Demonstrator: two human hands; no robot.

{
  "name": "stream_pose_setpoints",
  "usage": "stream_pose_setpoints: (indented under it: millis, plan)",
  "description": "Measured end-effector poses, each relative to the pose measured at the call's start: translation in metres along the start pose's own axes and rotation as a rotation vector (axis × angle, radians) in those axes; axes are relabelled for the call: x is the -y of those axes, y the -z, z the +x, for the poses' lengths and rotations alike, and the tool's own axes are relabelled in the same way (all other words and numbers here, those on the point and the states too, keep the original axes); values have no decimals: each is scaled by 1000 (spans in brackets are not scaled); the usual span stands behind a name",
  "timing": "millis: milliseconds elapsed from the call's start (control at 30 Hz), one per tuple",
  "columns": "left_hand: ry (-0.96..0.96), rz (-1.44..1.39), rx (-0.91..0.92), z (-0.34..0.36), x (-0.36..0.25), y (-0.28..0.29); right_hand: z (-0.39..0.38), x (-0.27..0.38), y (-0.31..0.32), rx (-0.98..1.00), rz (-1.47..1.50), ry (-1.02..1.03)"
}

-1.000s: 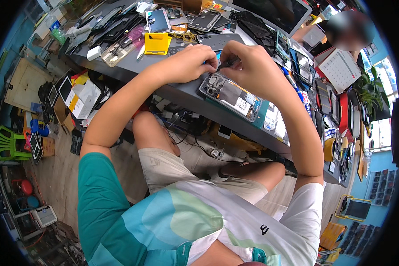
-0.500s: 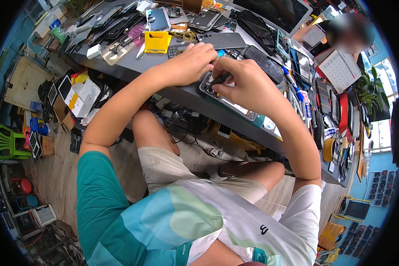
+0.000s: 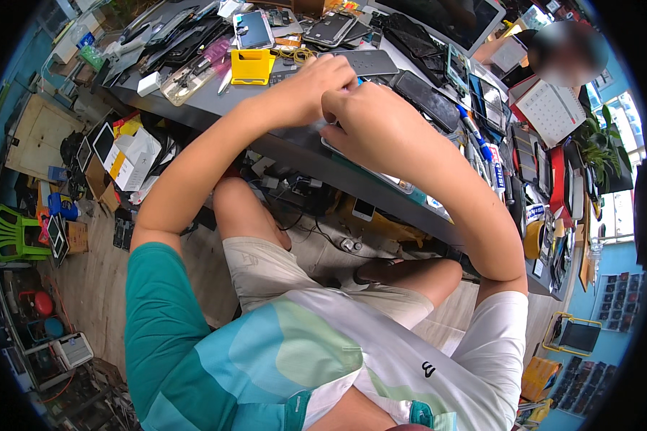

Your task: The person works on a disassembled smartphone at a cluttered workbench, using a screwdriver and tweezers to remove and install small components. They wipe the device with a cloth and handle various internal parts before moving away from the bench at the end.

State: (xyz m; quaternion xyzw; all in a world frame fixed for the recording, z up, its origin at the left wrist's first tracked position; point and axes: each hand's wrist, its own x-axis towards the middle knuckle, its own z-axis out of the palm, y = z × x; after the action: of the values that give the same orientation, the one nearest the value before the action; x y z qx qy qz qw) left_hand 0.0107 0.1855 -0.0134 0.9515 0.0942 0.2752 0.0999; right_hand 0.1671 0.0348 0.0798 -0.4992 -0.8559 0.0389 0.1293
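One silver-edged, rectangular phone [image 3: 400, 184] is mostly hidden by the curled right hand [image 3: 366, 118], upper centre; the left hand [image 3: 316, 85] is curled alongside. What is held cannot be told. Farther left, a yellow plastic stand [image 3: 251, 68] is seen.

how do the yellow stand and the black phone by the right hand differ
Colour: the yellow stand is bright, the black phone dark.
Pose: the stand is propped upright, the phone lies flat.
Place: the stand is left of the left hand, the phone right of the right hand.
Both are on the desk.
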Motion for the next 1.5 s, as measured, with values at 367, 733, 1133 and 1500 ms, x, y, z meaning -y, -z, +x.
stream_pose_setpoints:
  millis: [367,733,1133,1500]
  plan:
    - [167,246,-6,78,80,-30,6,-2,4,-83,159,99]
    - [211,193,35,92,77,-37,-7,-4,-4,-71,-4,-59]
    - [86,270,-190,87,81,-41,-7,-5,8,3,103,-49]
    - [112,-95,-82,-20,-14,28,-10,-3,6,5,95,-57]
